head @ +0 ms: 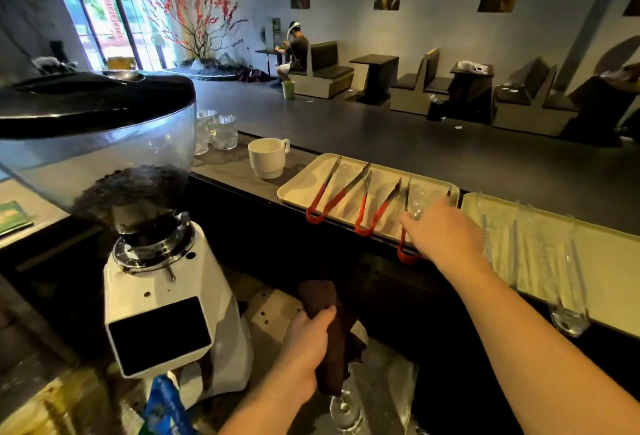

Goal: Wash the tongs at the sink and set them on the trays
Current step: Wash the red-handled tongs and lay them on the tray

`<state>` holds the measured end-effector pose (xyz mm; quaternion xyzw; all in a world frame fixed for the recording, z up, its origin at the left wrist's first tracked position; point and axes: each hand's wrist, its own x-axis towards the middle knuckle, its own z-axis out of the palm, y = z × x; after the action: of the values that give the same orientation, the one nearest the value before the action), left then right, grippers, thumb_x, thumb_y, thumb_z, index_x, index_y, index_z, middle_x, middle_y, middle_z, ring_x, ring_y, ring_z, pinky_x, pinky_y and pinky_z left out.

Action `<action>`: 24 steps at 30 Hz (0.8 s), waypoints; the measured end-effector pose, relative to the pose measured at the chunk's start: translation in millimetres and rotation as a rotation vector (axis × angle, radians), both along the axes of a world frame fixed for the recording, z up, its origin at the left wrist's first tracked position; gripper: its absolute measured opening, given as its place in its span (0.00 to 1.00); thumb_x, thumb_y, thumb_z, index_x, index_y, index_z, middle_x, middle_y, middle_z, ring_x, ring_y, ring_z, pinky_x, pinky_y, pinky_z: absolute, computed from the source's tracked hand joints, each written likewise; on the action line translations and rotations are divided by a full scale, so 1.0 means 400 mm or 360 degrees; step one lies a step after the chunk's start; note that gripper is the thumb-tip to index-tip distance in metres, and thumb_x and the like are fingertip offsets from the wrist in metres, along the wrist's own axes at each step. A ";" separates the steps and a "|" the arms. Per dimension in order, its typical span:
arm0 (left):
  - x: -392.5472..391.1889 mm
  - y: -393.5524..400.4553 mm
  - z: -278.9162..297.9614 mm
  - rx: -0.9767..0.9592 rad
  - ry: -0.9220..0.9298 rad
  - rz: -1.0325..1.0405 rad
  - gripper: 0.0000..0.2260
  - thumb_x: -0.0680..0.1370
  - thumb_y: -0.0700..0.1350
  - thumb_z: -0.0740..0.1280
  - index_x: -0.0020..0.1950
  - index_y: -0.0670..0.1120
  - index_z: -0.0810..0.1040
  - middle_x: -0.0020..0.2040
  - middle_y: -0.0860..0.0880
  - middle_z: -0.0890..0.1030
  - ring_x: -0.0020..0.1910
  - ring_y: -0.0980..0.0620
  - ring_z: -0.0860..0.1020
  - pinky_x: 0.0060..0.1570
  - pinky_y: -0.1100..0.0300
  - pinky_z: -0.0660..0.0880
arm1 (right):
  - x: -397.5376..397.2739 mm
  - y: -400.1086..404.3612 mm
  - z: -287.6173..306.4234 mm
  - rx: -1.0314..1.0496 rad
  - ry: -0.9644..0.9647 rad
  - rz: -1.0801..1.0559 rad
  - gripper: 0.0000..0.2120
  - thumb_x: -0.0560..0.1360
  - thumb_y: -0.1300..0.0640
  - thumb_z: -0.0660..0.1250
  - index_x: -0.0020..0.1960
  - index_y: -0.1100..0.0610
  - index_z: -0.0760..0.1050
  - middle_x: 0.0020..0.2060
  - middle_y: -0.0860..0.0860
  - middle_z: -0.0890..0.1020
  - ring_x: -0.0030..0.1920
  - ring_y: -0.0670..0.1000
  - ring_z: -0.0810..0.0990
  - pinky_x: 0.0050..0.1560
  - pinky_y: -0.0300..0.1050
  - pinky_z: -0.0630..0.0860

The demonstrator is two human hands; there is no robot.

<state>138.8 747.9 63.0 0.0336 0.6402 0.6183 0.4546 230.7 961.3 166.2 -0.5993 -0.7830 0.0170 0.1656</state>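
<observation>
Nearest, the left hand (309,341) grips a brown cloth (332,324) down by what I take to be the sink. The right hand (446,232) reaches to the left tray's (294,189) near edge, fingers over the third red tongs (405,227), though I can't tell if it's actually gripping them. Two more red tongs (325,195) already sit there and clear ones lie on the right tray (606,247), so it looks nearly done.

Red-handled tongs (403,223) under right hand (446,230)
</observation>
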 end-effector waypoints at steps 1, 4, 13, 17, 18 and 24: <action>-0.004 -0.010 0.001 0.0009 0.0010 0.0006 0.09 0.79 0.49 0.69 0.57 0.49 0.79 0.51 0.39 0.85 0.50 0.37 0.83 0.50 0.42 0.81 | 0.003 -0.016 0.012 0.0017 0.0035 0.0040 0.28 0.73 0.32 0.57 0.59 0.55 0.69 0.40 0.52 0.79 0.38 0.56 0.78 0.31 0.46 0.69; -0.022 -0.060 -0.002 0.0040 0.0030 0.0011 0.10 0.78 0.50 0.70 0.58 0.50 0.80 0.50 0.40 0.85 0.50 0.38 0.83 0.47 0.46 0.81 | -0.003 -0.095 0.036 -0.0188 0.0214 0.0260 0.21 0.72 0.36 0.59 0.49 0.54 0.71 0.37 0.49 0.78 0.37 0.53 0.77 0.33 0.46 0.70; -0.032 -0.310 -0.040 -0.0024 -0.0056 0.0191 0.10 0.76 0.51 0.72 0.54 0.49 0.82 0.43 0.42 0.87 0.44 0.39 0.86 0.51 0.41 0.82 | -0.083 -0.451 -0.084 -0.1026 0.0394 0.0977 0.13 0.75 0.40 0.66 0.47 0.49 0.74 0.40 0.50 0.83 0.36 0.49 0.78 0.33 0.43 0.70; -0.045 -0.456 -0.090 -0.0048 -0.0087 0.0284 0.10 0.78 0.48 0.69 0.57 0.44 0.81 0.42 0.40 0.87 0.38 0.40 0.86 0.36 0.49 0.83 | -0.137 -0.590 -0.157 -0.1117 0.0472 0.1117 0.10 0.75 0.45 0.67 0.41 0.51 0.74 0.35 0.48 0.79 0.35 0.50 0.77 0.32 0.44 0.69; -0.050 -0.493 -0.104 -0.0033 -0.0131 0.0337 0.10 0.79 0.46 0.69 0.57 0.44 0.81 0.41 0.40 0.87 0.35 0.41 0.86 0.31 0.52 0.82 | -0.155 -0.624 -0.177 -0.1173 0.0447 0.1132 0.12 0.74 0.45 0.67 0.40 0.53 0.73 0.33 0.48 0.78 0.35 0.50 0.77 0.33 0.44 0.69; -0.101 -0.702 -0.175 -0.0131 -0.0198 0.0710 0.12 0.80 0.42 0.66 0.60 0.36 0.80 0.39 0.38 0.84 0.28 0.42 0.82 0.29 0.55 0.80 | -0.264 -0.817 -0.311 -0.1396 0.0259 0.1262 0.11 0.72 0.46 0.68 0.42 0.55 0.75 0.38 0.53 0.83 0.41 0.55 0.82 0.45 0.52 0.78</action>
<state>98.6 467.0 -6.9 -0.1654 0.6272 0.6777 0.3463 125.1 634.5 42.0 -0.2705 -0.8517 0.4452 -0.0570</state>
